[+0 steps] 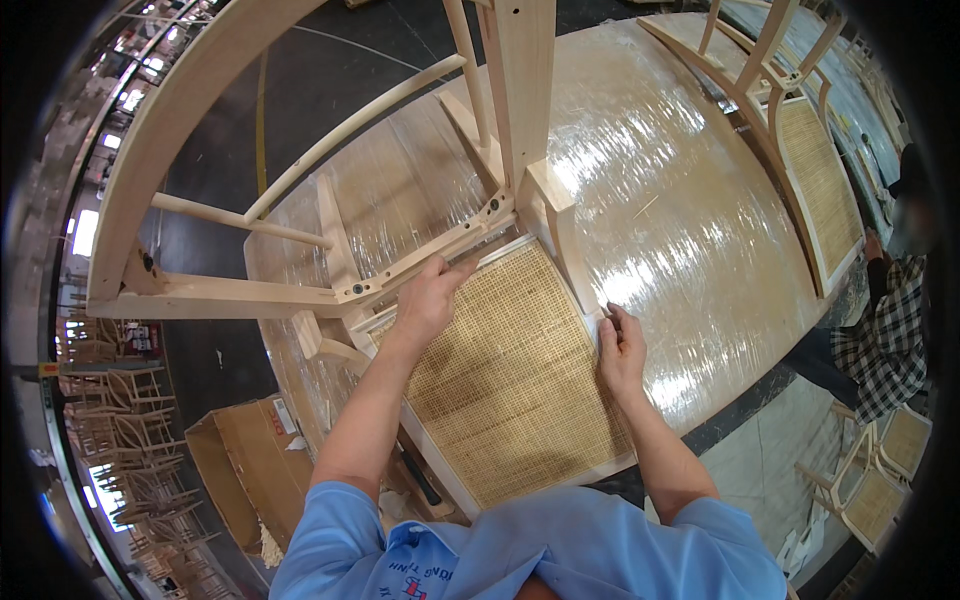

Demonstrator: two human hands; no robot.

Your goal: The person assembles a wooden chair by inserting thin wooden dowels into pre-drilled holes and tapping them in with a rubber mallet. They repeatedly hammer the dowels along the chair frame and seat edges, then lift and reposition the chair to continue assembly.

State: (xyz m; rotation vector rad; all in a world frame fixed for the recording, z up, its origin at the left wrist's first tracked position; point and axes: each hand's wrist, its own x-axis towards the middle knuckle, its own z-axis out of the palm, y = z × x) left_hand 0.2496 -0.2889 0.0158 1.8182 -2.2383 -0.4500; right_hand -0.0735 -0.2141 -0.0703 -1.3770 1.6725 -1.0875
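A pale wooden chair frame point(520, 90) lies on the table, its legs and rails rising toward the far left. Its woven cane panel point(500, 370), edged in white, lies flat in front of me. My left hand point(430, 305) is on the panel's far edge beside the bolted wooden rail point(430, 255), a finger stretched along that edge. At the panel's right edge, my right hand point(622, 352) has its thumb and fingers around the side piece next to the short curved wooden part point(565, 235). The undersides of both hands are partly hidden.
Shiny plastic film covers the table point(690, 270). A black-handled tool point(420, 478) lies left of the panel, near an open cardboard box point(255, 460). Another caned chair point(815, 180) lies at the right, beside a person in a checked shirt point(885, 340). Chair frames point(130, 430) crowd the left.
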